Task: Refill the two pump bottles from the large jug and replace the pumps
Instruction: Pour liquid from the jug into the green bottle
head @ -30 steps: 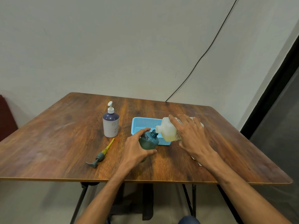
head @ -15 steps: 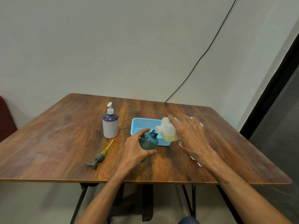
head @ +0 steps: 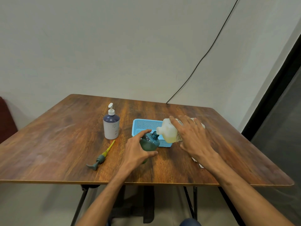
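So here's the scene, using the blue basket [head: 143, 126] in the middle of the wooden table [head: 48, 144] as my reference. Right at the basket's near edge there's a teal bottle [head: 149, 141] with its pump off and its neck open, leaning a bit toward the basket's right end. The person's left hand [head: 137, 150] has it properly gripped, with the thumb curled over the shoulder and the fingers wrapped round the near side of the body.

Over the basket's right end is the big jug [head: 169, 132], tipped almost onto its side, with its spout right up against the teal bottle's neck. The yellowish liquid has pooled in the lower side of the jug. I can't tell whether any is actually running out. The right hand [head: 193, 137] holds the jug from above, fingers spread and bent over its upper side. The thumb is hidden, so I can't say where it sits.

Off the basket's left end stands the other bottle, a white-and-purple pump bottle [head: 111, 126], upright with its white pump on. Nobody's touching it. Nearer the table's front edge on that same left side lies a loose pump [head: 100, 159], grey head and yellow tube, flat on the wood and well apart from both hands.

Something white pokes out from under the right wrist, to the near right of the basket. No idea what it is.
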